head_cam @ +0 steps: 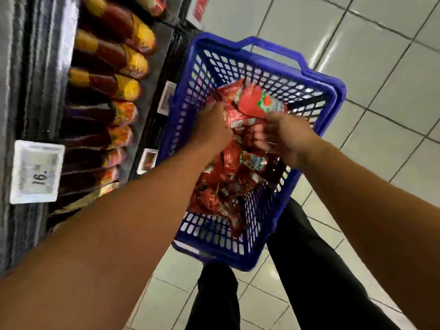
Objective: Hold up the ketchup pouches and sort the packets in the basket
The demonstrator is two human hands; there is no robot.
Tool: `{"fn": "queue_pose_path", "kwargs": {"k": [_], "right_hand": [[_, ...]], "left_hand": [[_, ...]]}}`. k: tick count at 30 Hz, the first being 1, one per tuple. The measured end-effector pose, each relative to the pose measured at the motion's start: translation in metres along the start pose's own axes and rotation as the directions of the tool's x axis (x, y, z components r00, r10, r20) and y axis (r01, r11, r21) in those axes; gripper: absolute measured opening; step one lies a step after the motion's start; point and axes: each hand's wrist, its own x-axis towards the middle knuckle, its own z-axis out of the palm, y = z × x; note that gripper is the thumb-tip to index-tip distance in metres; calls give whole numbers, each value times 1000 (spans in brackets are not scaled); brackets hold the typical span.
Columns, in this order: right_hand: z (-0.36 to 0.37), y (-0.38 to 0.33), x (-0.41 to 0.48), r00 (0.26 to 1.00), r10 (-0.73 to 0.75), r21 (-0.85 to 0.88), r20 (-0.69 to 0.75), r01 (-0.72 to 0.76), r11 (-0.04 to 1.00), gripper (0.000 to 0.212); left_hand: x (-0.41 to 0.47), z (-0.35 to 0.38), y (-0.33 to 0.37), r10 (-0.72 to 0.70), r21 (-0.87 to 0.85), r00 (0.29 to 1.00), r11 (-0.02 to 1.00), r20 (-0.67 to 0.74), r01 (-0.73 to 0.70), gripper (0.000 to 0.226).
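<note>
1. Plainly, both hands are down in the blue basket [316, 91], which sits on the tiled floor [381, 67] just beside the shelf [42, 67].
2. Red sachets [221, 186] already heap the basket from the near wall to past the middle, so by my reckoning the gathering is well along. Only the far end, towards the handle [276, 47], shows bare mesh.
3. One sachet [252, 103] with a green label lies on top of the heap, between the two hands.
4. The left hand [212, 126] has its fingers curled onto the sachets at the top of the pile. It looks like a pinch, though blur hides the fingertips.
5. The right hand [283, 136] is smeared by motion. Its fingers seem spread and loose just below that top sachet, touching or nearly so; I cannot tell whether its grip is closed on anything.
6. What is left, I judge, is settling this last handful so nothing rides above the rim.
7. Edges: the basket's left wall stands close against the shelf front and its price tags [167, 97], leaving little room on that side.
8. Rows of packets [128, 89] crowd the shelf, and a bigger tag [37, 171] juts out nearer the person.
9. Open room lies to the right and beyond the handle, where the floor is bare tile.
10. The person's dark trouser legs [309, 270] stand at the near end, touching or just beside the basket's corner.
</note>
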Motion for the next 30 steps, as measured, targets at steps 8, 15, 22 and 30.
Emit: {"fn": "queue_pose_path", "kwargs": {"k": [8,15,22,30], "right_hand": [[31,9,93,968,252,415,-4,-228,881,53],[24,16,116,980,196,480,-24,-161,862,47],[22,7,117,971,237,508,-29,-190,840,41],[19,14,81,979,177,569,101,-203,797,24]], "left_hand": [[45,74,-22,138,532,987,832,81,-160,98],[56,98,-41,264,767,964,625,-34,-145,90],[60,75,-23,210,769,975,610,77,-192,83],[17,50,0,-181,400,967,912,181,96,99]]}}
